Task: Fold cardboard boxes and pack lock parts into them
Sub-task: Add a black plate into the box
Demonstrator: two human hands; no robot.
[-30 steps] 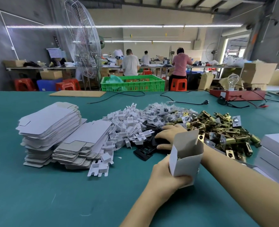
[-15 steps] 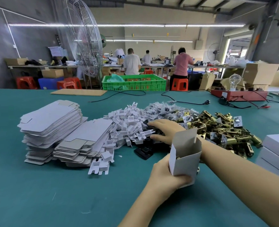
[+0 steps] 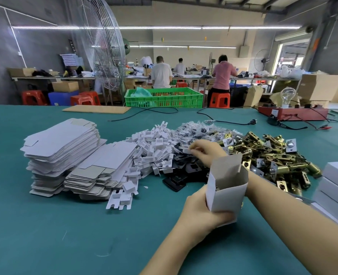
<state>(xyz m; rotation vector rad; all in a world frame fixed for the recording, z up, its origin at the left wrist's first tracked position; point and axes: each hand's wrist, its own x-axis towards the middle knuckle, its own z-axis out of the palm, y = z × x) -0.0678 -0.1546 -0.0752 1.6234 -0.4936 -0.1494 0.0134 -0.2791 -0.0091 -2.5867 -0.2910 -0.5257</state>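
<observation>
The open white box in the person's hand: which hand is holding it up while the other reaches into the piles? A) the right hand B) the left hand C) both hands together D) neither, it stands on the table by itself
B: the left hand grips the open white box from below, while the right hand is out over the piles, pinching a small white piece.
</observation>
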